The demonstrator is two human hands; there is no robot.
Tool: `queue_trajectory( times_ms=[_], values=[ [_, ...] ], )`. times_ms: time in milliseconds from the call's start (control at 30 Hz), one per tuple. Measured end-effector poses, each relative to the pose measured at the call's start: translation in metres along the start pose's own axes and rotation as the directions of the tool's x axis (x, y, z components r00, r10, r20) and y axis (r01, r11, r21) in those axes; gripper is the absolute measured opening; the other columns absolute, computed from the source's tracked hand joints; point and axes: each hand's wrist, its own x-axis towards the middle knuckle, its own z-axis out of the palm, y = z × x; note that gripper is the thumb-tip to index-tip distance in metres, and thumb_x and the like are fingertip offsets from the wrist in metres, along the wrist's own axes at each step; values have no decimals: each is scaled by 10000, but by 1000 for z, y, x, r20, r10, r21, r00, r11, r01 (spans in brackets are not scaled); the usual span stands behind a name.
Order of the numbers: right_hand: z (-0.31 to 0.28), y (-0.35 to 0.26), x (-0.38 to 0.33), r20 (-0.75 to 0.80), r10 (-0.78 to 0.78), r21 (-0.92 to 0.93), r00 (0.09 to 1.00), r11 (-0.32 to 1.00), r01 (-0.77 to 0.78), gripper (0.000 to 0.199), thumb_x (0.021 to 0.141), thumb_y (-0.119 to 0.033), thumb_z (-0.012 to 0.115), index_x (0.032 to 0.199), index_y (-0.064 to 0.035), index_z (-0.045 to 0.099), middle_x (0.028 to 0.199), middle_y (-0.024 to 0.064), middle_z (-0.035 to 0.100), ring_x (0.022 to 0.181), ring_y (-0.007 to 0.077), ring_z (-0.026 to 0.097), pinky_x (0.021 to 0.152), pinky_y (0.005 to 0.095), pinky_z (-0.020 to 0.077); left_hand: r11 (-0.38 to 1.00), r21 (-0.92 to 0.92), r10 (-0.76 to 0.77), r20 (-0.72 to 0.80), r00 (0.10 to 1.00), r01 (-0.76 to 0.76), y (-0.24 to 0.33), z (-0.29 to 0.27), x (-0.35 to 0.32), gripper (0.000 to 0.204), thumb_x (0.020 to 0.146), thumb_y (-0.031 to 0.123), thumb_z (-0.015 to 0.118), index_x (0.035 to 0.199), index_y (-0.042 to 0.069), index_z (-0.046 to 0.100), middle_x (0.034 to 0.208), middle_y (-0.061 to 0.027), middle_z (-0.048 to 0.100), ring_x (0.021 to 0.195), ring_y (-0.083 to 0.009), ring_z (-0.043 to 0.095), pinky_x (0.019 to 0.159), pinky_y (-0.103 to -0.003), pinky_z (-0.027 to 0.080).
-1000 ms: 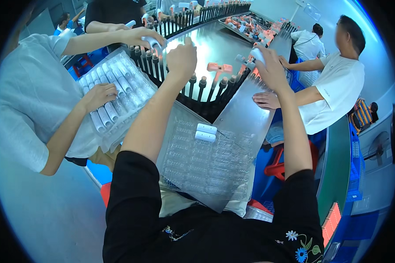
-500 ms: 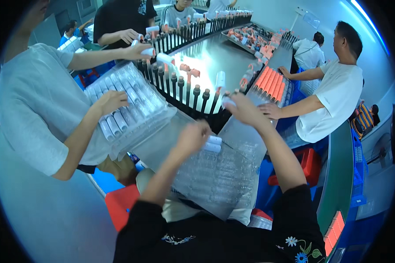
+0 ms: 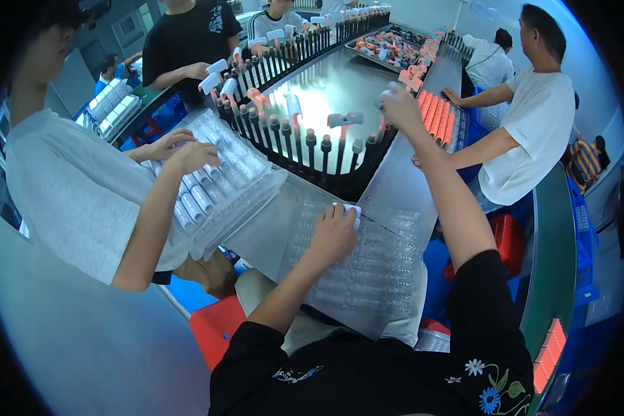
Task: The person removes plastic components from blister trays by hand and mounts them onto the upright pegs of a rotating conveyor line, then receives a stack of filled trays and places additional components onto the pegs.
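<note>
In front of me lies a clear plastic blister tray [image 3: 353, 274] with rows of molded slots. My left hand [image 3: 335, 236] rests at its far edge, fingers curled over a white tube-shaped piece [image 3: 353, 209]; a second white piece shows partly beside it. Farther off to the right, my right hand [image 3: 402, 111] is raised over the rack's right side. Its fingers close on a pale piece [image 3: 394, 88], mostly hidden by the hand. Black upright pegs [image 3: 310, 149] stand in a row along the rack, and a grey-white piece [image 3: 344, 120] sits on one of them.
At left, a co-worker's hands handle white tubes in another clear tray [image 3: 239, 156]. On the right, a person stands by a tray of orange tubes [image 3: 437, 118]. A metal tray of mixed parts [image 3: 388, 50] lies farther back. Red stools [image 3: 507, 243] stand below.
My left hand has come down onto the white pieces in the tray. My right hand has moved farther away along the rack. The left co-worker's far hand has gone from the pegs to their tray.
</note>
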Motion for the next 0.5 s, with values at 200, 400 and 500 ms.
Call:
queue_trajectory(
  times_ms=[200,400,500],
  values=[
    [-6,-90,-65,243,-72,-94,967,991,98,326,1014,-256,551,1207,6,558,933,289,687,839,463,704,728,578,557,980,183,-115,189,975,80,-16,9,23,368,822,174,694,1171,64,654,1227,-129,583,1163,-327,545,901,-535,512],
    [-54,-73,-186,350,-58,473,935,873,-123,481,991,-206,617,1407,-5,484,1085,219,724,980,367,730,843,435,573,922,367,-75,478,875,-121,-10,-7,61,462,772,198,775,1181,33,639,1184,-133,615,1201,-340,551,919,-537,538],
    [-79,-54,-267,299,201,471,933,819,-328,506,953,-196,684,1391,-1,521,1169,199,700,1059,339,703,911,403,554,956,234,33,518,855,-179,-22,-32,64,516,719,252,837,1142,34,637,1181,-151,627,1172,-350,582,945,-494,528]
  ],
)
